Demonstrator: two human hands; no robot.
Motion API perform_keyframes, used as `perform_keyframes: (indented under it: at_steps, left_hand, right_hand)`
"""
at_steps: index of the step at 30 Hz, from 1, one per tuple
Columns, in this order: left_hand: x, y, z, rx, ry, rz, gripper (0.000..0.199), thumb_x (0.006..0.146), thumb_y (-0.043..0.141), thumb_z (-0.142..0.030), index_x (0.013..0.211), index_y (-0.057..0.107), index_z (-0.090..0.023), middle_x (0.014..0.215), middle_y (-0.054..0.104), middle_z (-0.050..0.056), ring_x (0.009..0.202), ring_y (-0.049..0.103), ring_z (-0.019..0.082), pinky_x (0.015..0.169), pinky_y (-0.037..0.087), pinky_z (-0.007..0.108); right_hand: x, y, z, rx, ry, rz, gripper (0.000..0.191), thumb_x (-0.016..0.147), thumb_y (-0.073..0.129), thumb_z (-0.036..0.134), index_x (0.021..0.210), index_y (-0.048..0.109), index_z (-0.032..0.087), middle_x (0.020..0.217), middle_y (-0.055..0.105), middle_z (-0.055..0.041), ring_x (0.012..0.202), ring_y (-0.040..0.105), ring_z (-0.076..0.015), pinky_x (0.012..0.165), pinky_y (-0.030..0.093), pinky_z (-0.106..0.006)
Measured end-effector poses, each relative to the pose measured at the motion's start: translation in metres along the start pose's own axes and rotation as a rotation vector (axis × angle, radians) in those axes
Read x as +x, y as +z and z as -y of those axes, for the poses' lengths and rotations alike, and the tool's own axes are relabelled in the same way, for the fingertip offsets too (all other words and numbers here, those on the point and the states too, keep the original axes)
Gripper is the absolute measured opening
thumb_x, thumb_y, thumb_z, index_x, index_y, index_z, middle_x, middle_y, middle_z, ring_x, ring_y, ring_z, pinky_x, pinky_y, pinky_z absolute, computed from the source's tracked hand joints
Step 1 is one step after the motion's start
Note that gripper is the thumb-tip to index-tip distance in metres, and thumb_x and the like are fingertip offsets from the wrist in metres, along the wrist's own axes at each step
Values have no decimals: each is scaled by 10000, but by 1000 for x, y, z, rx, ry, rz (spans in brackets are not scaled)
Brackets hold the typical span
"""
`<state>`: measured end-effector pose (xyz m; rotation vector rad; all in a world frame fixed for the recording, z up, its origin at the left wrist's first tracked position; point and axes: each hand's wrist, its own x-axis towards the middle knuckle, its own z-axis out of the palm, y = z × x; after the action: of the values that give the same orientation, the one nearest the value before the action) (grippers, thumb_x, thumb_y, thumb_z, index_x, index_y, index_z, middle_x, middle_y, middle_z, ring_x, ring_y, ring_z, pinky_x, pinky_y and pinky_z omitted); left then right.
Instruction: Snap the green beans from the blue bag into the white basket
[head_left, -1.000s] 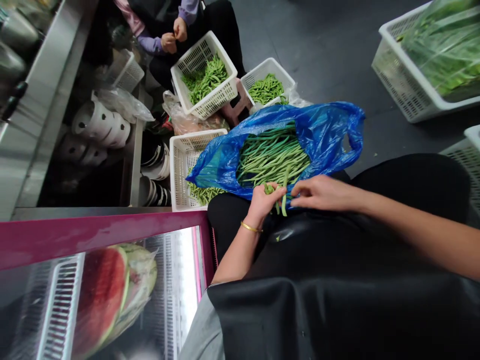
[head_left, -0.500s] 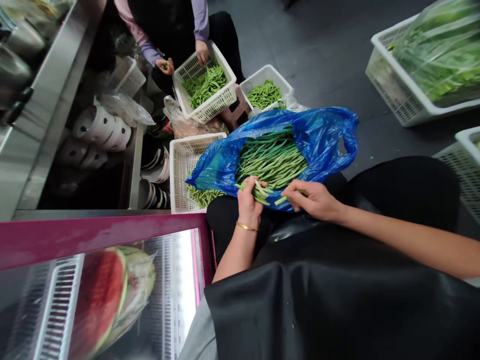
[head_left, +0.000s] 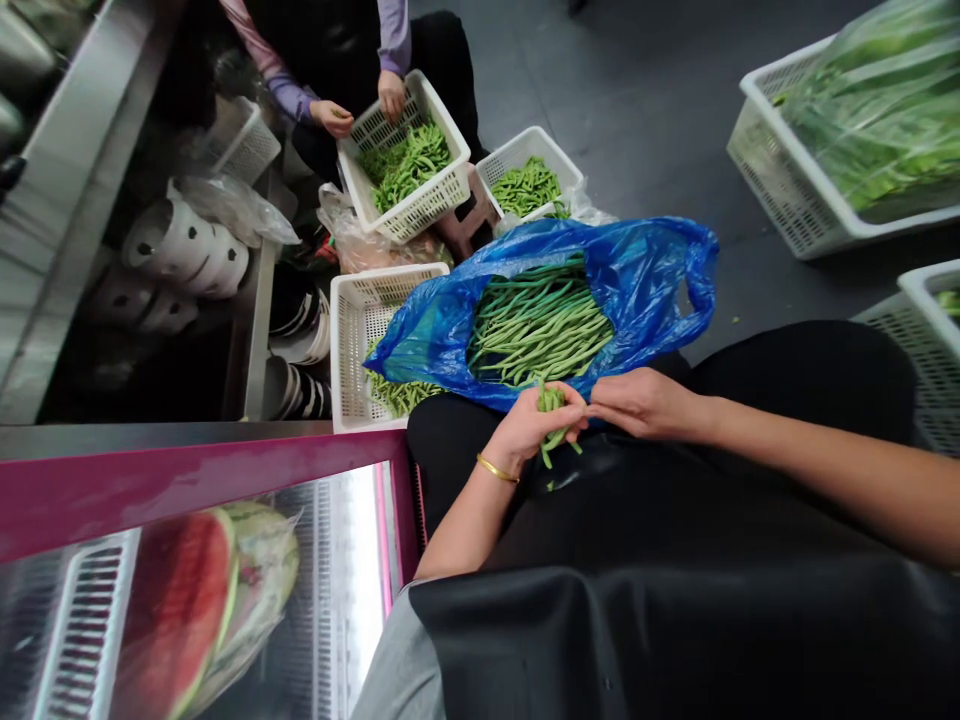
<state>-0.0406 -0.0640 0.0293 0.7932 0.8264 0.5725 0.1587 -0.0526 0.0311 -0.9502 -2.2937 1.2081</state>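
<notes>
My left hand (head_left: 534, 424), with a gold bangle (head_left: 497, 469) at its wrist, is closed round a small bunch of green bean pieces (head_left: 552, 402). Touching its fingertips, my right hand (head_left: 646, 402) is pinched shut; whatever lies between its fingers is hidden. Both hands are just below the near edge of a blue plastic bag (head_left: 651, 290), which lies open over my lap. Inside the bag long green beans (head_left: 541, 325) lie in a thick bundle. A white basket (head_left: 346, 350) with cut bean pieces (head_left: 403, 394) stands left of the bag, partly covered by it.
Across from me a person (head_left: 330, 112) works with both hands at a white basket (head_left: 437, 205) of cut beans. A smaller basket (head_left: 491, 165) of beans stands beside it. Bagged greens fill a crate (head_left: 806, 215) at right. A pink-framed glass display case (head_left: 225, 478) holds cut watermelon (head_left: 176, 600).
My hands have come together and moved slightly down, nearer my body. The left hand has turned with its bean pieces. The bean piece that showed in my right hand is out of sight.
</notes>
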Motion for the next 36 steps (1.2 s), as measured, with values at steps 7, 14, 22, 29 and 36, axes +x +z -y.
perform_keyframes:
  at_steps: [7,14,22,29,36]
  left_hand:
    - [3,-16,1,-183,54,9,427,609,782,-470,803,577,-150,551,495,-24,438,456,69,406,312,199]
    - [19,-31,12,-361,41,-177,412,569,797,-346,831,529,-173,575,533,-27,492,528,96,440,387,190]
    - [21,-28,17,-389,-3,-216,357,566,802,-354,695,535,-156,485,455,-36,669,659,201,604,527,287]
    - [39,-17,21,-395,-11,-420,444,597,783,-402,903,624,-123,585,478,-53,434,425,40,381,265,178]
    - [13,12,6,278,255,-420,298,709,712,-426,768,627,-147,496,531,-33,460,457,80,511,370,234]
  right_hand:
    - [13,-12,5,658,292,688,519,755,544,671,640,621,170,416,506,9,401,514,-137,440,367,-242]
    - [118,-61,-89,-697,394,65,252,879,473,218,969,698,151,924,706,-174,828,657,-265,681,415,-332]
    - [133,-76,-105,-852,392,224,239,892,485,147,831,702,67,923,691,-221,850,639,-266,628,323,-309]
    - [29,-33,-37,-534,-15,283,338,923,472,361,746,677,159,750,679,-104,581,554,-142,547,299,-264]
    - [6,31,-37,-272,242,497,304,699,674,323,449,565,188,423,512,-11,382,461,-132,431,287,-250]
